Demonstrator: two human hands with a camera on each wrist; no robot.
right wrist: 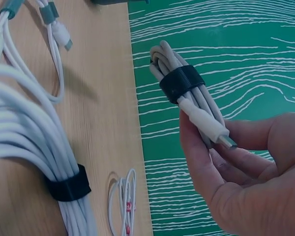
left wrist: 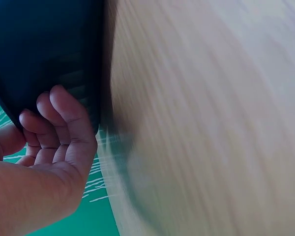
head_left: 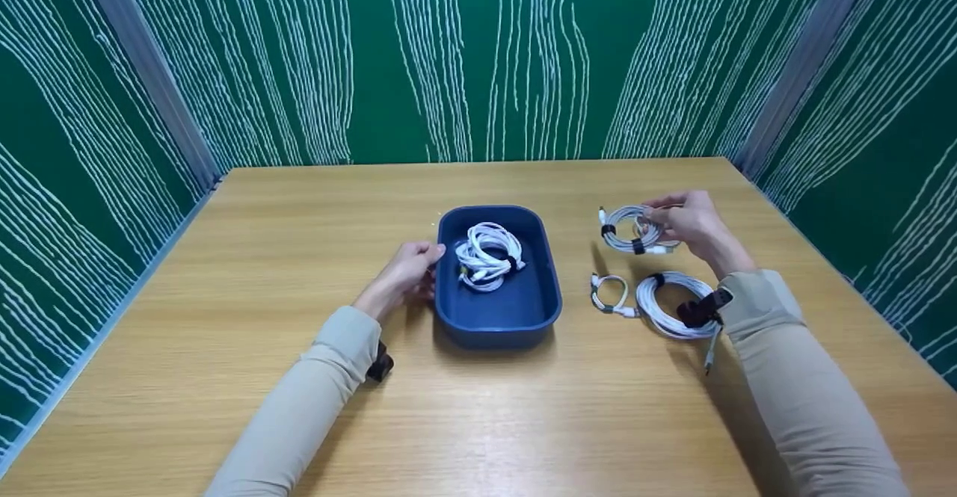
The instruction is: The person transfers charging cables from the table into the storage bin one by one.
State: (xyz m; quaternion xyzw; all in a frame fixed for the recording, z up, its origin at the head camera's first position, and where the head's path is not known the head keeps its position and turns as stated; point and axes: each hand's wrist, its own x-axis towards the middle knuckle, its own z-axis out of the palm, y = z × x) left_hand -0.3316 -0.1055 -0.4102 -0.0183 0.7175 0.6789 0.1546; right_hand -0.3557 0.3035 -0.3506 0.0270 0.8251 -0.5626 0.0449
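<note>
A dark blue plastic bin (head_left: 497, 338) stands mid-table with coiled white cable (head_left: 490, 265) inside, bound by a black strap. At its left side my left hand (head_left: 407, 267) grips the wall, thumb at the rim; in the left wrist view the curled fingers (left wrist: 71, 120) lie against the outside. To the right of the bin, my right hand (head_left: 691, 220) pinches a coiled cable (head_left: 622, 246) with black straps and white connectors, held above the table. The right wrist view shows its USB-C type plug (right wrist: 206, 123) beside my fingertips.
Below the right hand, a large white cable coil (head_left: 658, 318) with a black strap lies on the wooden table (head_left: 299, 205), a small looped cable (head_left: 617, 309) on its left. The right wrist view also shows a thin cable (right wrist: 127, 206) with red ties. Green walls (head_left: 366, 71) enclose the table.
</note>
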